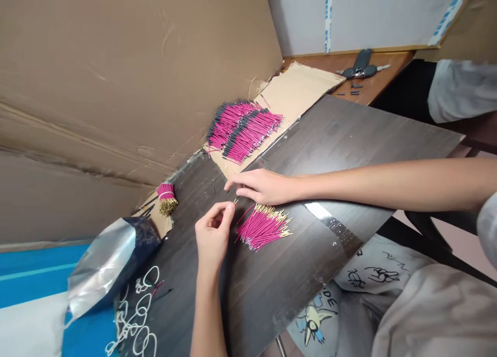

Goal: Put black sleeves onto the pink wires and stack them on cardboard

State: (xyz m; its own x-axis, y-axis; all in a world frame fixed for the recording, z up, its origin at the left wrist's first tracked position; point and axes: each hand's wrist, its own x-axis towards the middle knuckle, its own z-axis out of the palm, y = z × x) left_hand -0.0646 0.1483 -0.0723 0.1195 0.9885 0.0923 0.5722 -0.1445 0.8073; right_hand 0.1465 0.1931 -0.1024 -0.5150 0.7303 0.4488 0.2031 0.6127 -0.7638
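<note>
My left hand is pinched, thumb against forefinger, on a thin pink wire with a gold tip. My right hand lies just above it on the dark board, fingers pressed together at that same small wire. Right below my right hand lies a loose heap of pink wires with gold ends. A bigger pile of pink wires with black ends rests on a cardboard sheet further back. A small tied bundle of pink wires lies to the left.
A silver-and-dark foil bag and several white rubber bands lie at the lower left. A large cardboard wall stands behind. Keys and small black pieces lie on the wooden table at the back. Another person's grey sleeve is at the right.
</note>
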